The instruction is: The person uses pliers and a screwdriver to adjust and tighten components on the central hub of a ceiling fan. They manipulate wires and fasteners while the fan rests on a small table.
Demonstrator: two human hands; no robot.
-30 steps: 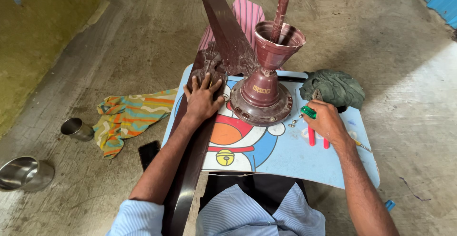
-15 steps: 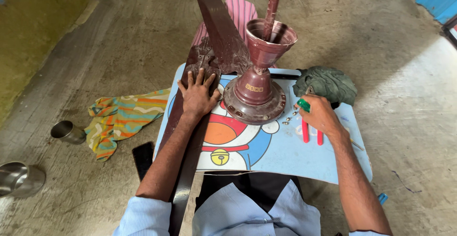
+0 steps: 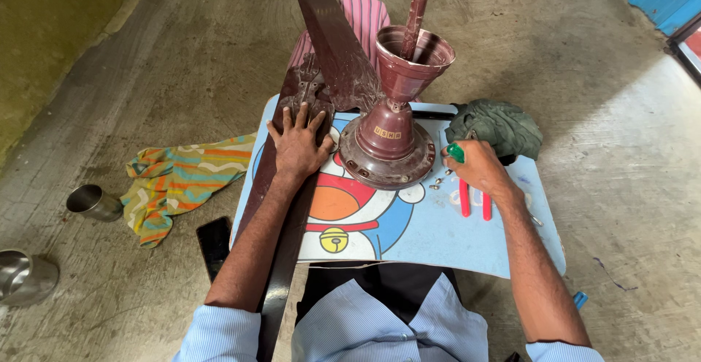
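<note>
Steady now: your left hand [image 3: 298, 143] lies flat on the fan blade [image 3: 281, 209], mid-frame; right hand [image 3: 478, 168] grips a green-handled screwdriver [image 3: 456, 152] beside the motor [image 3: 387, 150]. Keep blade pinned, tip square.

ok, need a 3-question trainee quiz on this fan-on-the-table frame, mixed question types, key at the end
1. True or false: the left hand lies flat on a dark fan blade.
2. What is the right hand holding? A) a green-handled tool B) a steel cup C) a phone
3. Fill in: the red-handled pliers lie on the ____ table, near the right hand.

Key: 1 true; 2 A; 3 blue. The tool's tip is hidden, so its kind cannot be told.
</note>
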